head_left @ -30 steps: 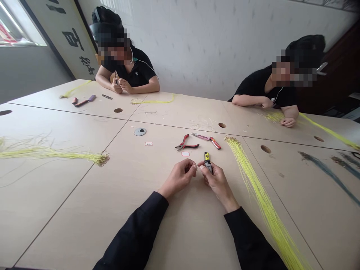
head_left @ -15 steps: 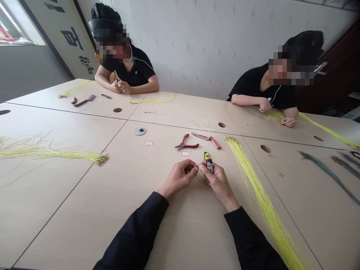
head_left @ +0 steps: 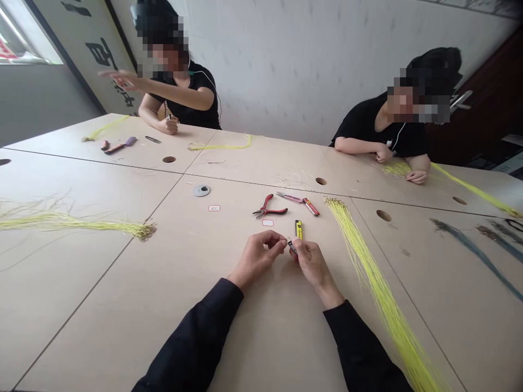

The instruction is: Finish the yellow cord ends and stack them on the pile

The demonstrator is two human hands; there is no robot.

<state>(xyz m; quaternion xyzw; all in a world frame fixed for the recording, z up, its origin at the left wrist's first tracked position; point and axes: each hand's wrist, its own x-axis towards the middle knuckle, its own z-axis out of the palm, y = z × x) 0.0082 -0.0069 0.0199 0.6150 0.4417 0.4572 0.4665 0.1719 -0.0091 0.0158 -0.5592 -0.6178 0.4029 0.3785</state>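
On the counter [head_left: 122, 305], left of a yellow cord bundle [head_left: 370, 269], the right hand [head_left: 312, 264] grips a small dark tool [head_left: 291, 246] just below a yellow case [head_left: 298, 230]; the left hand [head_left: 257, 258] pinches closed just beside it.

yellow tool [head_left: 299, 230] blocks ahead of the right hand [head_left: 312, 265]; pliers [head_left: 268, 207] beyond, yellow cords [head_left: 378, 288] to its right.

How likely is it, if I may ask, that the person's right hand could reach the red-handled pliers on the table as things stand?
Probably yes: the right hand is close to the red-handled pliers, and only a flat red-edged label lies between them. It seems to be holding a small dark item, though, which it would need to release first.
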